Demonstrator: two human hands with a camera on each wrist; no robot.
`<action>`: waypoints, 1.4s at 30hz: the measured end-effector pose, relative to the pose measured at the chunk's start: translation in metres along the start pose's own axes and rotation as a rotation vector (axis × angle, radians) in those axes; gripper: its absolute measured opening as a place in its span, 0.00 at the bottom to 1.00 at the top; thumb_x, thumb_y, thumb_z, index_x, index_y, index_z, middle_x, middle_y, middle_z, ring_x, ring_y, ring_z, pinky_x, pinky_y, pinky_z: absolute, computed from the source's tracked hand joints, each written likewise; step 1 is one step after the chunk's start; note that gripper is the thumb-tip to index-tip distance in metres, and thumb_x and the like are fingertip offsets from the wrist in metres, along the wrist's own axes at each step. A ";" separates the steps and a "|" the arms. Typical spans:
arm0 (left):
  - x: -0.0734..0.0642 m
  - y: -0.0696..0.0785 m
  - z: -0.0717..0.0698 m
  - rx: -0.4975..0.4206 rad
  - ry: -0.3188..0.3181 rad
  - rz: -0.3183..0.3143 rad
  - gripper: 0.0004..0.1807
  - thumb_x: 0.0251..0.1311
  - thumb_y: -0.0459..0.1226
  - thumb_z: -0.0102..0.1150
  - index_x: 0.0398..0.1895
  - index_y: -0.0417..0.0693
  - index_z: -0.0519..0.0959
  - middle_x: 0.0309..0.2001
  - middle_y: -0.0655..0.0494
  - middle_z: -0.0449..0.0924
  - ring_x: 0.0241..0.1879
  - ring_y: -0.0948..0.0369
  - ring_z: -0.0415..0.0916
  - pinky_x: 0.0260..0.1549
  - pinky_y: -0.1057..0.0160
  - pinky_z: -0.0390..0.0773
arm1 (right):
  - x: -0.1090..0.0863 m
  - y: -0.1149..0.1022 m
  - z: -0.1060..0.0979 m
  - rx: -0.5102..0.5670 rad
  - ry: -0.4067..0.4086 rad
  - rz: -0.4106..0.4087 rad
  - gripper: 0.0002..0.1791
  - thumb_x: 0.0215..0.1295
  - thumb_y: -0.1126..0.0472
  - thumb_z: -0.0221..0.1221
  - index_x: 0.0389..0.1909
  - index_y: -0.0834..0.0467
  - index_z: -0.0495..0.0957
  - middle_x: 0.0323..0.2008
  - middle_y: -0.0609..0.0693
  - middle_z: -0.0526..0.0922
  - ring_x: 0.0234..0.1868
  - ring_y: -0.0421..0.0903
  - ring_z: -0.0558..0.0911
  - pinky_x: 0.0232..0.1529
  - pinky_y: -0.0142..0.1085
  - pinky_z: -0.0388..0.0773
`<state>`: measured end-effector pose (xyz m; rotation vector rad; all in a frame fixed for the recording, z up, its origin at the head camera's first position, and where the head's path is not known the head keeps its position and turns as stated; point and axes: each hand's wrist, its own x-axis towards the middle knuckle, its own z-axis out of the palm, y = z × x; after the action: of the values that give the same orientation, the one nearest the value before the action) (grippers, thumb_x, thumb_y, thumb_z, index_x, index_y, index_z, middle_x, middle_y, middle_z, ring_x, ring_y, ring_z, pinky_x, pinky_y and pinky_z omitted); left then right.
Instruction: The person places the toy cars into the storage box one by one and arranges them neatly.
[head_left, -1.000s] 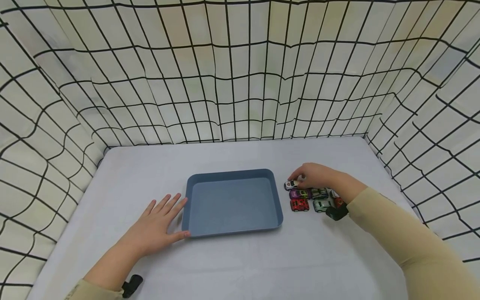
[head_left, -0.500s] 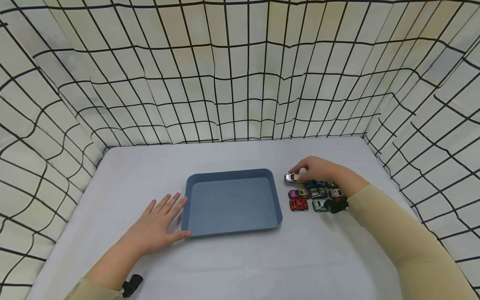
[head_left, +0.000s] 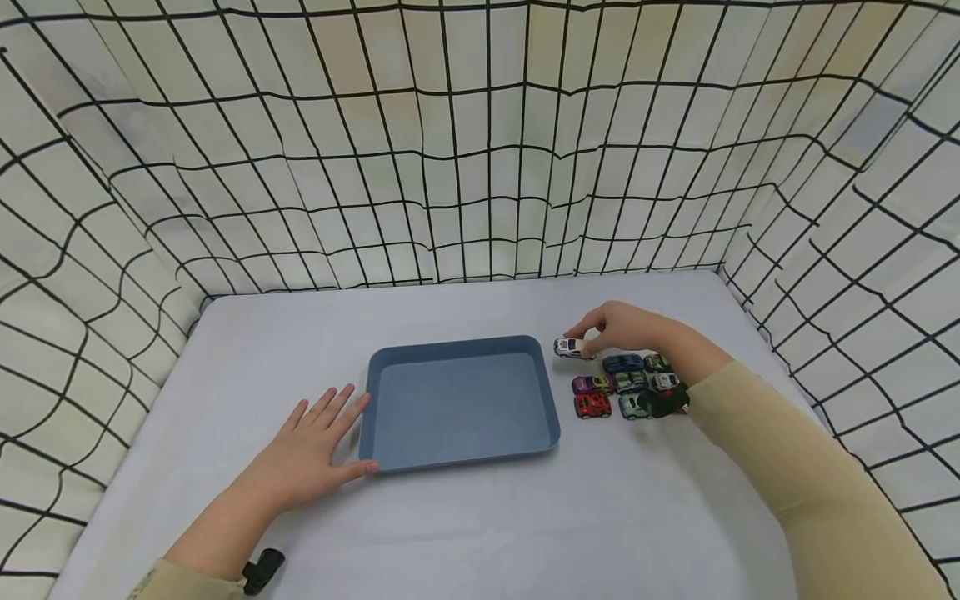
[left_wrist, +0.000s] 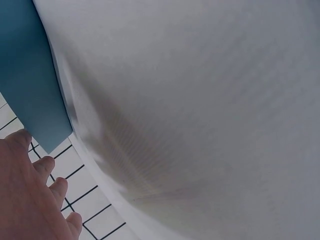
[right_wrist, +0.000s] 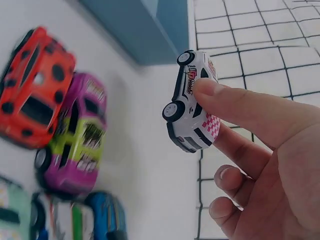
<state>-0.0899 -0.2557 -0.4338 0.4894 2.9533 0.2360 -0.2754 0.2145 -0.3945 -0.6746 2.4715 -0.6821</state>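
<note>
My right hand (head_left: 622, 327) pinches a white toy car (right_wrist: 195, 102) between thumb and fingers, above the tablecloth just right of the tray. Pink checks and dark lettering show on the car in the right wrist view. With fingers spread, my left hand (head_left: 311, 450) touches the left edge of the blue-grey tray (head_left: 461, 462), its thumb at the near left corner. Behind and below the right hand sit several toy cars in rows, among them a red one with black spots (head_left: 592, 406), a purple and yellow-green one (head_left: 592, 384) and a blue one (head_left: 622, 363).
A white cloth covers the table (head_left: 465, 533). Black grid netting (head_left: 457, 158) over pale sheets rises at the back and both sides. The right wrist's black camera (head_left: 663, 402) overlaps some of the near cars in the head view.
My right hand has lifted the white toy car out of the back row and carried it back and left toward the tray, uncovering the cars beneath. My left hand stays at the tray.
</note>
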 end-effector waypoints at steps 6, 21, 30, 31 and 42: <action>0.001 -0.001 0.001 0.005 0.001 -0.001 0.59 0.53 0.78 0.43 0.79 0.51 0.53 0.78 0.43 0.48 0.76 0.41 0.44 0.71 0.35 0.42 | 0.007 -0.020 0.002 0.022 0.008 -0.012 0.21 0.62 0.56 0.67 0.58 0.47 0.83 0.54 0.48 0.82 0.46 0.47 0.80 0.46 0.43 0.76; 0.001 0.001 -0.001 0.002 0.013 0.005 0.59 0.53 0.77 0.45 0.79 0.50 0.53 0.78 0.42 0.48 0.76 0.41 0.44 0.71 0.35 0.42 | 0.045 -0.087 0.042 0.024 -0.081 -0.092 0.20 0.61 0.55 0.69 0.56 0.43 0.84 0.50 0.42 0.83 0.42 0.44 0.78 0.43 0.37 0.75; 0.001 0.000 0.000 -0.001 0.007 -0.006 0.56 0.54 0.72 0.54 0.78 0.49 0.54 0.77 0.41 0.49 0.76 0.40 0.45 0.71 0.36 0.42 | 0.067 -0.131 0.082 -0.041 -0.169 -0.217 0.20 0.61 0.56 0.69 0.55 0.46 0.84 0.42 0.38 0.84 0.41 0.41 0.78 0.37 0.32 0.74; 0.001 0.001 0.001 -0.002 0.008 -0.006 0.56 0.54 0.72 0.54 0.78 0.49 0.54 0.77 0.41 0.49 0.76 0.40 0.45 0.71 0.36 0.42 | 0.069 -0.135 0.085 -0.039 -0.175 -0.232 0.20 0.61 0.56 0.69 0.56 0.46 0.84 0.42 0.38 0.84 0.40 0.41 0.78 0.37 0.32 0.74; 0.001 0.001 0.001 -0.025 0.010 -0.006 0.57 0.54 0.72 0.54 0.78 0.48 0.54 0.77 0.40 0.49 0.76 0.40 0.44 0.71 0.36 0.42 | 0.082 -0.162 0.116 -0.038 -0.231 -0.266 0.20 0.61 0.56 0.69 0.56 0.48 0.84 0.40 0.38 0.84 0.41 0.37 0.78 0.39 0.28 0.75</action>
<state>-0.0908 -0.2544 -0.4345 0.4774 2.9570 0.2745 -0.2205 0.0075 -0.4155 -1.0477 2.2089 -0.6154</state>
